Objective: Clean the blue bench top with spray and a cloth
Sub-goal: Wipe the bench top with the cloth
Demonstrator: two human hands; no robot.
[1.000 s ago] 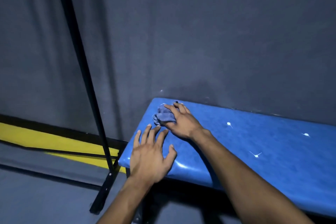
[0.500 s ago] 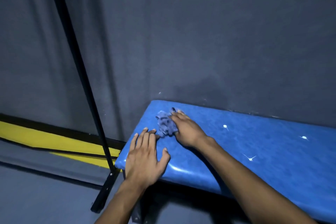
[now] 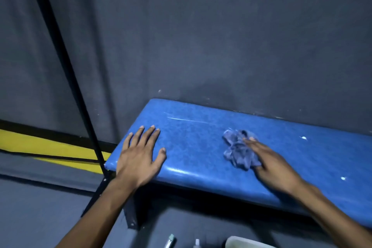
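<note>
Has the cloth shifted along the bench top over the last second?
Yes. The cloth, under the right hand, has slid rightward, away from the left end of the blue bench top.

A blue tabletop (image 3: 193, 141) runs along a dark grey wall (image 3: 221, 36). The left hand (image 3: 138, 159) lies flat near its left end, fingers (image 3: 150, 135) spread and straight. Well to the right, the right hand (image 3: 275, 169) presses a crumpled grey-blue cloth (image 3: 237, 151) onto the surface with straight fingers. White specks (image 3: 304, 137) dot the tabletop beyond the cloth. A black pole (image 3: 66, 66) slants down on the left, crossing a yellow stripe (image 3: 50, 147). Small items at the bottom edge are too cropped to identify.
</note>
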